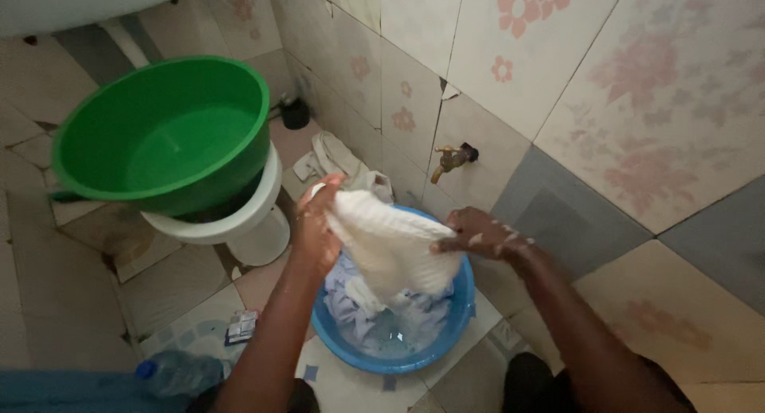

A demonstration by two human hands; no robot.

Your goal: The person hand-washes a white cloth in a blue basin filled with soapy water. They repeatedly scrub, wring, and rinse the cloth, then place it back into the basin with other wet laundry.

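A white ribbed cloth [390,241] hangs wet above a blue basin [454,325] on the tiled floor. My left hand [317,226] grips its left upper edge. The cloth's right side is gripped by my right hand [478,234], which is flecked with suds. Inside the basin lie pale blue and white clothes [355,301] in soapy water.
A green basin [163,130] rests on a white toilet bowl [251,218] to the left. A brass tap [449,159] juts from the flowered tile wall. More white cloth [335,159] lies behind the blue basin. A plastic bottle [177,373] and a small packet [241,327] sit on the floor at lower left.
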